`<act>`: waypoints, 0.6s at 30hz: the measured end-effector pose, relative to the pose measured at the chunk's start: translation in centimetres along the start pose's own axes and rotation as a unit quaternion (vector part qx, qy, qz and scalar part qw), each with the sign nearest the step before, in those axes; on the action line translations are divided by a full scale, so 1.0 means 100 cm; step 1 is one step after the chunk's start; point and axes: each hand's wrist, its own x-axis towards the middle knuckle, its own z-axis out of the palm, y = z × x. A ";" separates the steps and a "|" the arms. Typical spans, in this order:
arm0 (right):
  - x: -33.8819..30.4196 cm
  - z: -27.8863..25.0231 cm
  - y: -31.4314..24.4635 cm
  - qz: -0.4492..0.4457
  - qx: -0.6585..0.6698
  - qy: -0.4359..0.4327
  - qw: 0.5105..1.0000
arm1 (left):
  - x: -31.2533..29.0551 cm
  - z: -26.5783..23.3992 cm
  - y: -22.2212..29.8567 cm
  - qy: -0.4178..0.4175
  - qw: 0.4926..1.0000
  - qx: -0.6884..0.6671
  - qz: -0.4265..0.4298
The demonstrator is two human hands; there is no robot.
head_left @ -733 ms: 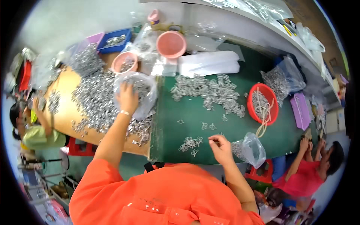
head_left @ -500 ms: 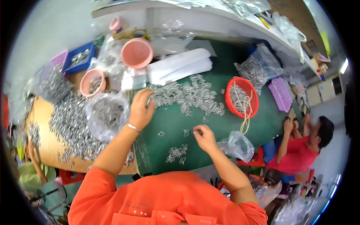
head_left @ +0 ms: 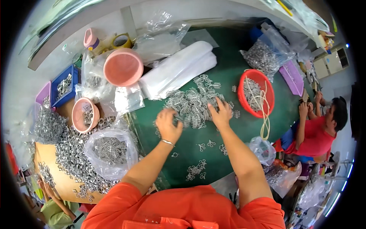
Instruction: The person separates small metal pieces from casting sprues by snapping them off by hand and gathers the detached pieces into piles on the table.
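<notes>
A heap of small silvery metal parts point(head_left: 192, 103) lies on the green tabletop point(head_left: 181, 143). My left hand point(head_left: 169, 124), with a bangle at the wrist, rests against the heap's left side, fingers curved and thumb apart. On the right side of the heap my right hand point(head_left: 222, 113) touches the parts with fingers spread. Both hands cup the heap from its two sides. Nearer to me sits a smaller cluster of the same parts point(head_left: 196, 170), with a few loose ones and a single ring point(head_left: 174, 154).
Right of the heap stands a red basket point(head_left: 273, 97) of parts with a cord over it. White plastic sheets point(head_left: 179, 70) and a pink bowl point(head_left: 124, 66) lie behind. At left are a lined tub of parts point(head_left: 110, 150) and loose rings point(head_left: 72, 164). Two people sit at either side.
Both hands have moved onto the heap, the left rightward and the right up and away from the loose parts. The heap is gathered more closely. The view has shifted.
</notes>
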 end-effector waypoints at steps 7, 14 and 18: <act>-0.062 -0.025 -0.016 -0.175 0.178 -0.061 0.967 | -0.014 -0.014 0.008 -0.068 0.970 -0.228 0.058; 0.016 -0.015 -0.062 -0.286 0.194 -0.017 0.938 | 0.047 -0.016 -0.028 0.046 0.998 -0.010 -0.031; 0.071 0.028 -0.045 -0.233 -0.021 0.090 0.968 | 0.048 -0.003 -0.025 -0.020 0.999 0.031 -0.014</act>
